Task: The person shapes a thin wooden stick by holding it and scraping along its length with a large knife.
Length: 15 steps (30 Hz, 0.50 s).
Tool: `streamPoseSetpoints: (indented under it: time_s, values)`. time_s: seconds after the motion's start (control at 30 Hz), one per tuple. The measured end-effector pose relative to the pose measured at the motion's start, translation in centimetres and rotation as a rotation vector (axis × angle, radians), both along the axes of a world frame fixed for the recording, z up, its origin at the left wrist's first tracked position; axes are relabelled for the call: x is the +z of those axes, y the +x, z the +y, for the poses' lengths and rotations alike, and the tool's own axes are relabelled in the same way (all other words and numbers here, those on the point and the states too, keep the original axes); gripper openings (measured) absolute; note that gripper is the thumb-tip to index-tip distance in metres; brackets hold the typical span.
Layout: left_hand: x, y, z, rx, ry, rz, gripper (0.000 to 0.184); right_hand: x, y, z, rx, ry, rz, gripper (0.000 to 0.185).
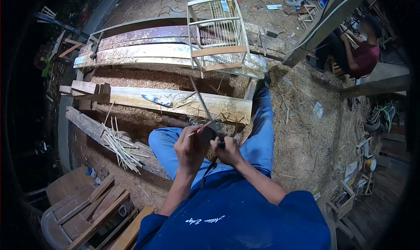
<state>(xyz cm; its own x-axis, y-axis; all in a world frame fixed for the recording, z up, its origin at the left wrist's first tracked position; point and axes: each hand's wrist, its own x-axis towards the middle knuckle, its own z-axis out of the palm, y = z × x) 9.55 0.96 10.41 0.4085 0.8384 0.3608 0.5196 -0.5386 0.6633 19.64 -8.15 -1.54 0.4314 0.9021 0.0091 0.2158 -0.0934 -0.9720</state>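
Your blue shirt point(236, 210) lies nearest the camera, with your two bare hands ahead of it. The fingers of your left hand point(188, 148) pinch a short pale strip point(198, 130); those of your right hand point(228, 151), just beside it, curl closed around a dark handle point(221, 144). A long thin stick point(200, 97) slants away from between them, though its grip is hard to make out. Beyond your knees, a light plank point(181, 102) carries a blue-and-white object point(156, 101), and a slatted wooden frame point(220, 36) rests farther off.
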Motion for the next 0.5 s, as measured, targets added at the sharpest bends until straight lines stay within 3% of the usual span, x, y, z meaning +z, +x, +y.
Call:
streamPoseSetpoints:
  time_s: [0.1, 0.17, 0.2, 0.27, 0.37, 0.5]
  values:
    - [0.2, 0.4, 0.2, -0.032, 0.061, 0.004, 0.005, 1.4, -0.1, 0.9, 0.108, -0.135, 0.108, 0.024]
    - [0.0, 0.1, 0.2, -0.025, 0.05, -0.008, 0.005, -2.8, -0.9, 0.3, -0.042, -0.044, 0.038, 0.023]
    - [-0.3, -0.3, 0.4, -0.005, 0.03, -0.002, 0.002, -5.9, -0.8, -0.8, -0.053, -0.25, 0.08, 0.022]
    - [-0.9, -0.7, 0.3, 0.01, 0.011, 0.006, 0.007, -9.4, 0.0, -1.7, -0.077, -0.349, -0.02, 0.023]
    - [-1.2, -0.8, 0.7, 0.009, -0.01, -0.066, 0.008, -8.7, 0.6, -2.2, -0.033, -0.418, -0.103, 0.025]
    - [-1.0, -1.0, 1.0, 0.027, -0.033, -0.048, 0.012, -0.3, 1.2, 0.2, -0.004, -0.306, 0.06, 0.033]
